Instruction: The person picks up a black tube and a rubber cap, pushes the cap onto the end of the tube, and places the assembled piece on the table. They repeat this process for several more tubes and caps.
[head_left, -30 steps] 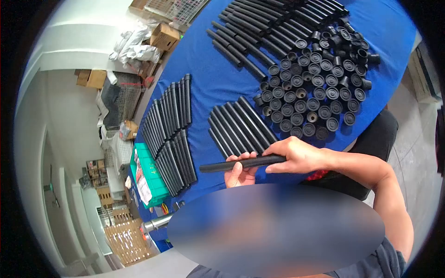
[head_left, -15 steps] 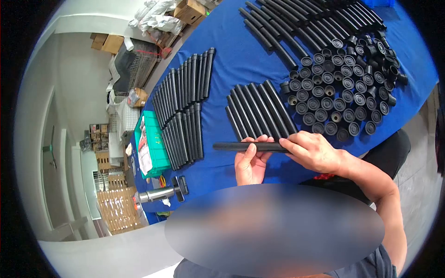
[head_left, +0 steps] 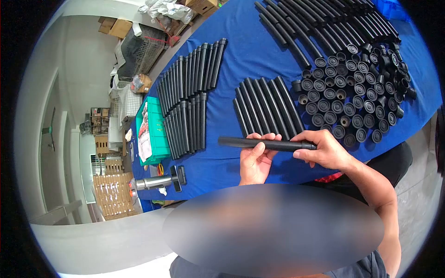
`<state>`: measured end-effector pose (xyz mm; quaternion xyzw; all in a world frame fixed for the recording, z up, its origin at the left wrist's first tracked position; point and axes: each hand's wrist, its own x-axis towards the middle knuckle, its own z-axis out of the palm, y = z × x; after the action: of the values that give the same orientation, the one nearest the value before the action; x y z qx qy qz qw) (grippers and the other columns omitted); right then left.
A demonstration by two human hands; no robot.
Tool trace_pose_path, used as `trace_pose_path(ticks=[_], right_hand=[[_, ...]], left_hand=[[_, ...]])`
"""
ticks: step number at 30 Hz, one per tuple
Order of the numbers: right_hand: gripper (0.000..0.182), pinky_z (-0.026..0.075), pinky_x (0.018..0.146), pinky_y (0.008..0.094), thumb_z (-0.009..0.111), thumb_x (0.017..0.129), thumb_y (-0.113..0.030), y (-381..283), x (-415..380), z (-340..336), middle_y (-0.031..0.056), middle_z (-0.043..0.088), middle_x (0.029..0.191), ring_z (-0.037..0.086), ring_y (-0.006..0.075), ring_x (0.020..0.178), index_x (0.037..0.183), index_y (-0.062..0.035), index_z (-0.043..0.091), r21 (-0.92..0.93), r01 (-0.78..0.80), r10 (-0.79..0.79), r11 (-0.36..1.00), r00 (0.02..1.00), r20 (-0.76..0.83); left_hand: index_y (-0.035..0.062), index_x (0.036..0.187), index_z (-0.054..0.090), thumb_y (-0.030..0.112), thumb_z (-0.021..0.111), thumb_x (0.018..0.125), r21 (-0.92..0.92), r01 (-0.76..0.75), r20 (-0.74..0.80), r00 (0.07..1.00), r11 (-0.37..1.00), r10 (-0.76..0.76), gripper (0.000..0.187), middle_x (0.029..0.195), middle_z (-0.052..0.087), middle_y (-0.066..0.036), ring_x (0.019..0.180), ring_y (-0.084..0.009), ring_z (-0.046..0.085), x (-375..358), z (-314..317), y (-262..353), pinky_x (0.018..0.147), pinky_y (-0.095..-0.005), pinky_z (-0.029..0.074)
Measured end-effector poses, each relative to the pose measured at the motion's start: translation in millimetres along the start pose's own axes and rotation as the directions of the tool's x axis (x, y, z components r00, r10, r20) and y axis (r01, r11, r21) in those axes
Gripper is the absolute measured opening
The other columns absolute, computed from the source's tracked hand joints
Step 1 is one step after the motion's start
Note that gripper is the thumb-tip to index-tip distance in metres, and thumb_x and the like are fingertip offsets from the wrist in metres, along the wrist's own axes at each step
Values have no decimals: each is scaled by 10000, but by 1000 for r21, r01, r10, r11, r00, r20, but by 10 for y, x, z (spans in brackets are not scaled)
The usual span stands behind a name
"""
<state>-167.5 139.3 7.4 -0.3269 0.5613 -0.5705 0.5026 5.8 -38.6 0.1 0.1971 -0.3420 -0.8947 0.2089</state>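
Observation:
A black plastic tube [head_left: 238, 142] lies level across both my hands. My left hand [head_left: 256, 160] is closed round its middle, thumb in front and fingers behind. At the tube's right end sits a black end cap [head_left: 307, 145], gripped between the thumb and fingers of my right hand [head_left: 327, 150]. Just beyond my hands lies a row of bare black tubes [head_left: 266, 106], side by side. To their right many loose black caps [head_left: 350, 95] stand close together, most with ringed faces up.
Tubes with fitted ends [head_left: 190, 88] lie in two rows on the left of the blue cloth [head_left: 222, 167]. More tubes [head_left: 324, 23] are stacked at the back. A green crate [head_left: 155, 134] and a silver cylindrical tool [head_left: 155, 182] stand at the left edge.
My right hand has shifted right along the tube to its end, and the end cap now shows there. The camera view has moved slightly.

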Motion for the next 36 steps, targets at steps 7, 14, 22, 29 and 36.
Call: trace_pose_path(ticks=[7, 14, 22, 29, 36], right_hand=[[336, 567, 550, 285, 757, 914, -138, 62, -11, 55, 107, 693, 867, 687, 142, 648, 1192, 37, 685, -104, 210, -220, 972, 971, -90], [338, 581, 592, 334, 778, 885, -121, 74, -1, 70, 148, 690, 895, 705, 211, 695, 1168, 38, 683, -304, 331, -375, 893, 922, -99], [350, 555, 672, 369, 792, 851, -141, 92, 2, 63, 211, 692, 914, 708, 320, 808, 1150, 13, 693, -376, 356, -401, 856, 915, -47], [395, 556, 654, 373, 775, 862, -136, 11, -17, 59, 206, 671, 923, 696, 330, 800, 1208, 19, 665, -349, 252, -281, 903, 959, -33], [366, 542, 549, 299, 768, 897, -172, 147, 73, 93, 98, 695, 823, 660, 153, 635, 1182, 42, 683, -615, 502, -657, 608, 753, -35]], left_hand=[[95, 1167, 594, 45, 686, 946, 13, -47, -6, 999, 999, 47, 244, 1203, 688, -205, 1221, -389, 642, -16, 58, -26, 991, -490, 603], [94, 1173, 582, 44, 677, 953, -4, 0, -59, 998, 1000, 0, 245, 1201, 685, -207, 1216, -392, 644, -24, 154, 4, 967, -496, 614], [85, 1196, 581, 53, 667, 966, 31, -20, 35, 999, 999, 19, 247, 1231, 675, -222, 1192, -405, 656, 8, 2, 19, 973, -519, 605], [83, 1205, 592, 42, 678, 954, -12, 14, 36, 999, 1000, -14, 268, 1225, 681, -228, 1200, -411, 651, 34, -58, 26, 997, -532, 589], [71, 1182, 587, 47, 683, 954, 9, 42, -31, 999, 999, -42, 249, 1242, 675, -226, 1223, -410, 637, 36, -3, 18, 1006, -528, 585]])
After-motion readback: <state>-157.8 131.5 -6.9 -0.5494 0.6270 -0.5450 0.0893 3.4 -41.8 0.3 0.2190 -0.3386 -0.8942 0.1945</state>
